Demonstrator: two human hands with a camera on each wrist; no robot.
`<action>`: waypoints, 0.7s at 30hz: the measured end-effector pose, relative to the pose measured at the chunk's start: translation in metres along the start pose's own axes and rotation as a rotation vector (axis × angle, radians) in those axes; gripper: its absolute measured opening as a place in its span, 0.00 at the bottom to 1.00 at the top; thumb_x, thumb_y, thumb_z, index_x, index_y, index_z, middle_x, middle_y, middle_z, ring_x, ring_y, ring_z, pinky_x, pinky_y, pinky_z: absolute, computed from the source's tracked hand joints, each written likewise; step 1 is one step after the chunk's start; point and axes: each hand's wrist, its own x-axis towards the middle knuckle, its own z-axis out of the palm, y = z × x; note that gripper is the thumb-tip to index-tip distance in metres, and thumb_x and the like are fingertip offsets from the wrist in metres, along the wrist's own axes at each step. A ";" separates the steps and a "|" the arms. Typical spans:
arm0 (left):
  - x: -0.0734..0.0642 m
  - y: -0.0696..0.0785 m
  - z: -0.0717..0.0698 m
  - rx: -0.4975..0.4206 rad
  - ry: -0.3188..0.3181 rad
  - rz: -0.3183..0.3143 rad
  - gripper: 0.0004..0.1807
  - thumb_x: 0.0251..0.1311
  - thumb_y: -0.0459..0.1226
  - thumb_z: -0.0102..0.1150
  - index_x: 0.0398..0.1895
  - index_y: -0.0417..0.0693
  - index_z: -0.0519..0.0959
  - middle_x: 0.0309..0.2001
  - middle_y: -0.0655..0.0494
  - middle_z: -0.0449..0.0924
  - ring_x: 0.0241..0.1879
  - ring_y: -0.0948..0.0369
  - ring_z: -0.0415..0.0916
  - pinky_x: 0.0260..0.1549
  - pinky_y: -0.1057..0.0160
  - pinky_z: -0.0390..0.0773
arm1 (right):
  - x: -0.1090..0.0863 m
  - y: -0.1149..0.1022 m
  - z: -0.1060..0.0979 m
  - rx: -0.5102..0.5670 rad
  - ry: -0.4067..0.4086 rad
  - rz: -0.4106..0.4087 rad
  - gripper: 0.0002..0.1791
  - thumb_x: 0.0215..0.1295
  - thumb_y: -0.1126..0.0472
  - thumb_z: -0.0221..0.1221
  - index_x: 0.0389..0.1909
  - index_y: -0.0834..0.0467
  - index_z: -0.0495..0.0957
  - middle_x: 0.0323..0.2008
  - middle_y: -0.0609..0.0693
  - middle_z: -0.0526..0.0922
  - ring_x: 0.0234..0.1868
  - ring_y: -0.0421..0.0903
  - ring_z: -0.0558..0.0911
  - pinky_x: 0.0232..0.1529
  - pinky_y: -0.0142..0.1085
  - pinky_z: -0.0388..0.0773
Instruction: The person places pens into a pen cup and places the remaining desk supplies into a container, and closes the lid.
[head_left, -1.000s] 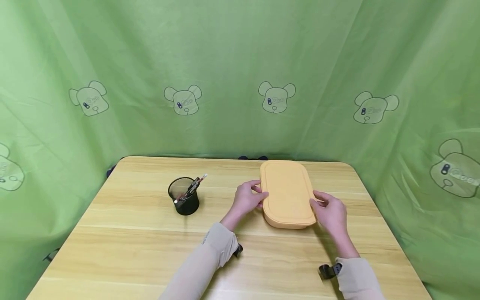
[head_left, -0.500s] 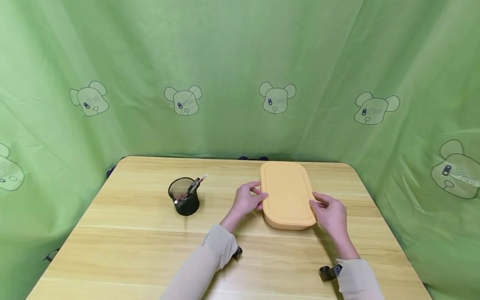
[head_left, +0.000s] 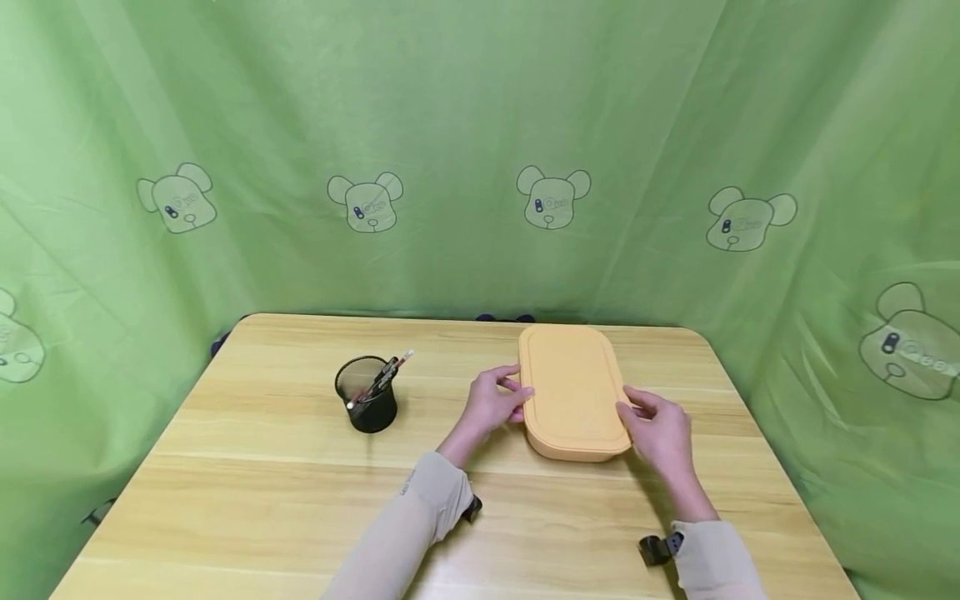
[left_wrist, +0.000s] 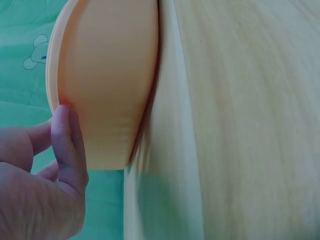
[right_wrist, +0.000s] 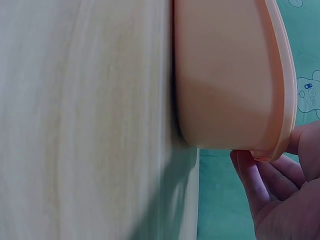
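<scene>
A peach-orange rectangular box [head_left: 573, 387] with rounded corners and a lid on top rests on the wooden table, right of the middle in the head view. My left hand [head_left: 491, 400] pinches its left rim, thumb on the lid's edge and fingers beneath. On the opposite side my right hand [head_left: 662, 427] pinches the right rim the same way. The left wrist view shows fingertips [left_wrist: 64, 114] under the rim of the box's side wall [left_wrist: 110, 75]. In the right wrist view, fingers [right_wrist: 252, 182] reach below the lid edge [right_wrist: 284, 75]. The box's inside is hidden.
A black mesh pen cup [head_left: 372, 408] holding several pens and pencils stands on the table [head_left: 247, 467] to the left. Green curtains [head_left: 465, 100] with bear-head prints hang behind and at both sides. The box's far end lies close to the table's back edge.
The box's far end appears very slightly lower and nearer to me. Both hands keep the same hold on its sides. The pen cup stays in place.
</scene>
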 end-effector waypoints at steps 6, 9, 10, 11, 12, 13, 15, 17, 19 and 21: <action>0.001 -0.001 0.001 -0.004 -0.004 -0.002 0.32 0.64 0.32 0.70 0.71 0.45 0.74 0.42 0.50 0.80 0.23 0.62 0.81 0.28 0.60 0.89 | 0.000 -0.001 -0.002 0.000 0.001 0.001 0.22 0.71 0.57 0.65 0.63 0.60 0.81 0.57 0.64 0.85 0.53 0.59 0.87 0.36 0.14 0.76; 0.001 -0.001 0.001 -0.001 -0.003 -0.003 0.31 0.64 0.32 0.70 0.71 0.45 0.74 0.42 0.50 0.80 0.24 0.62 0.81 0.28 0.60 0.89 | -0.001 -0.001 -0.002 -0.009 0.006 -0.007 0.22 0.71 0.57 0.65 0.63 0.59 0.81 0.58 0.64 0.84 0.53 0.59 0.87 0.36 0.13 0.75; 0.000 0.000 0.002 0.000 -0.003 -0.002 0.31 0.64 0.32 0.69 0.71 0.45 0.74 0.42 0.50 0.80 0.24 0.61 0.81 0.28 0.60 0.89 | -0.002 -0.001 -0.002 -0.016 0.009 -0.012 0.22 0.71 0.57 0.65 0.63 0.59 0.81 0.58 0.64 0.84 0.53 0.59 0.87 0.36 0.14 0.74; 0.000 0.000 0.002 0.002 -0.002 -0.001 0.32 0.64 0.32 0.70 0.71 0.45 0.74 0.42 0.50 0.80 0.24 0.61 0.81 0.28 0.60 0.89 | -0.002 -0.001 -0.002 -0.024 0.015 -0.018 0.22 0.71 0.57 0.64 0.63 0.59 0.81 0.59 0.64 0.84 0.53 0.59 0.87 0.37 0.14 0.75; 0.000 0.000 0.002 0.009 0.000 0.001 0.32 0.64 0.32 0.70 0.71 0.45 0.74 0.42 0.51 0.80 0.24 0.61 0.82 0.28 0.60 0.89 | -0.002 -0.001 -0.001 -0.035 0.021 -0.027 0.22 0.71 0.58 0.64 0.63 0.59 0.81 0.59 0.64 0.84 0.53 0.59 0.87 0.37 0.16 0.76; -0.001 0.001 0.002 0.020 0.003 0.006 0.32 0.64 0.32 0.70 0.71 0.45 0.74 0.42 0.51 0.80 0.24 0.61 0.82 0.28 0.59 0.89 | -0.003 -0.001 0.001 -0.050 0.031 -0.042 0.21 0.71 0.58 0.64 0.63 0.60 0.82 0.59 0.64 0.84 0.52 0.60 0.88 0.39 0.20 0.80; -0.001 0.002 0.000 0.064 0.010 0.024 0.32 0.64 0.33 0.70 0.71 0.45 0.74 0.42 0.51 0.80 0.24 0.61 0.83 0.28 0.59 0.89 | -0.003 -0.002 0.004 -0.089 0.053 -0.092 0.21 0.72 0.60 0.63 0.62 0.62 0.82 0.57 0.66 0.85 0.49 0.61 0.88 0.41 0.31 0.86; -0.003 0.003 -0.002 0.186 0.027 0.076 0.31 0.65 0.37 0.70 0.72 0.46 0.74 0.43 0.52 0.81 0.27 0.61 0.84 0.29 0.61 0.88 | -0.004 -0.004 0.008 -0.146 0.083 -0.170 0.20 0.71 0.61 0.62 0.61 0.64 0.82 0.55 0.67 0.85 0.47 0.62 0.88 0.44 0.46 0.88; -0.006 0.005 -0.006 0.352 0.056 0.158 0.31 0.67 0.41 0.69 0.73 0.48 0.73 0.48 0.52 0.83 0.35 0.60 0.86 0.34 0.60 0.87 | -0.006 -0.007 0.012 -0.215 0.111 -0.258 0.21 0.71 0.62 0.61 0.61 0.65 0.81 0.56 0.69 0.84 0.50 0.65 0.87 0.50 0.59 0.84; -0.011 0.010 -0.010 0.542 0.092 0.258 0.32 0.69 0.46 0.66 0.74 0.51 0.72 0.53 0.52 0.83 0.45 0.58 0.86 0.42 0.59 0.86 | -0.008 -0.011 0.010 -0.280 0.114 -0.318 0.23 0.72 0.60 0.61 0.64 0.65 0.78 0.60 0.69 0.81 0.55 0.69 0.83 0.53 0.65 0.80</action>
